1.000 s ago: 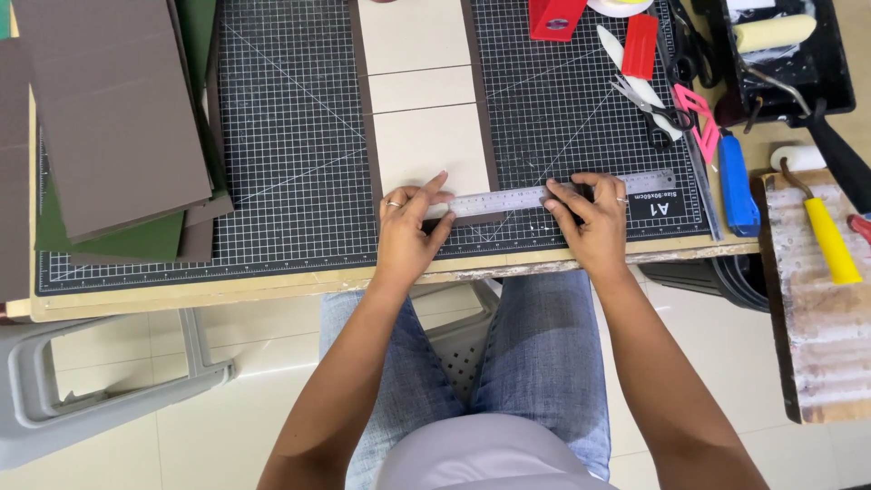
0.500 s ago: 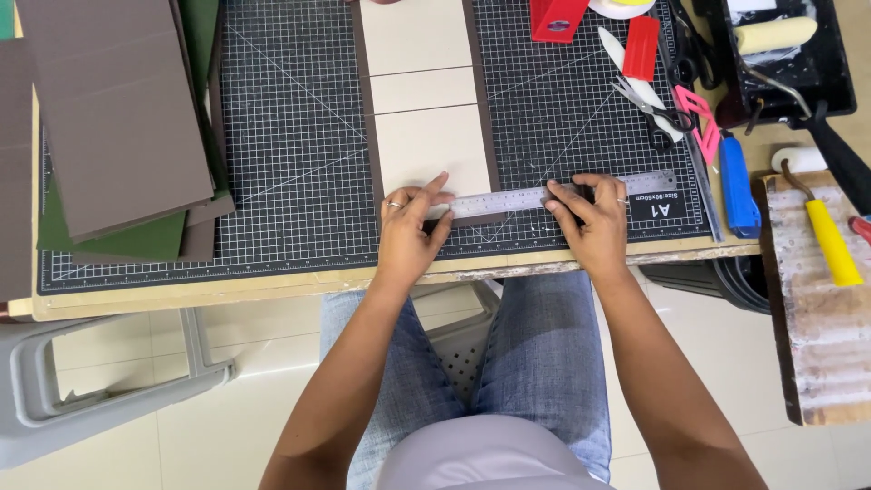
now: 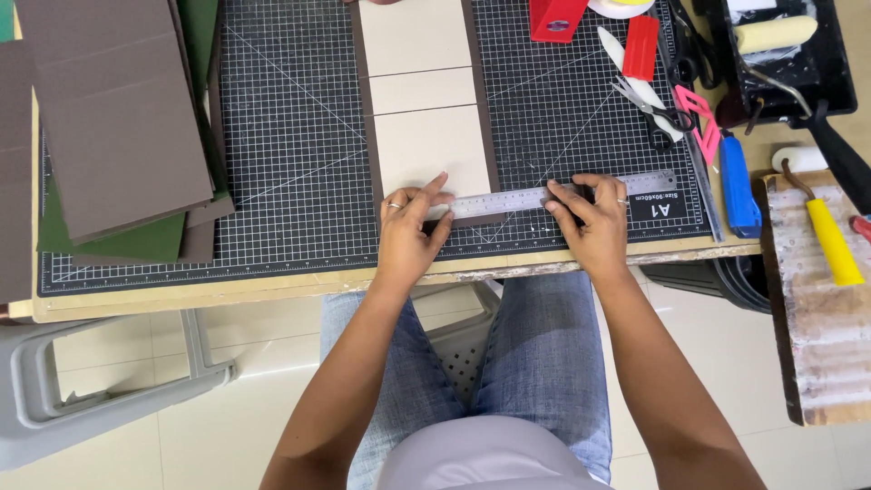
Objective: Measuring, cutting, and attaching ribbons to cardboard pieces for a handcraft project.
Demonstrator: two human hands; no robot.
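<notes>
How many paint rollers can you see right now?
2: a cream roller in the black tray, and a yellow-handled roller on the board at far right. Others may be hidden.

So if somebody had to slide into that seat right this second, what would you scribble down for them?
Left hand: flat, pressing the left end of the steel ruler; holds nothing else.
Right hand: fingers on the ruler, further right; whether they hold a tool cannot be told.
The ruler lies across the bottom edge of the cream board panels, which sit on a brown sheet on the cutting mat.
Done: three panels laid in a column.
Left: the brown margin below the ruler looks untrimmed.
</notes>
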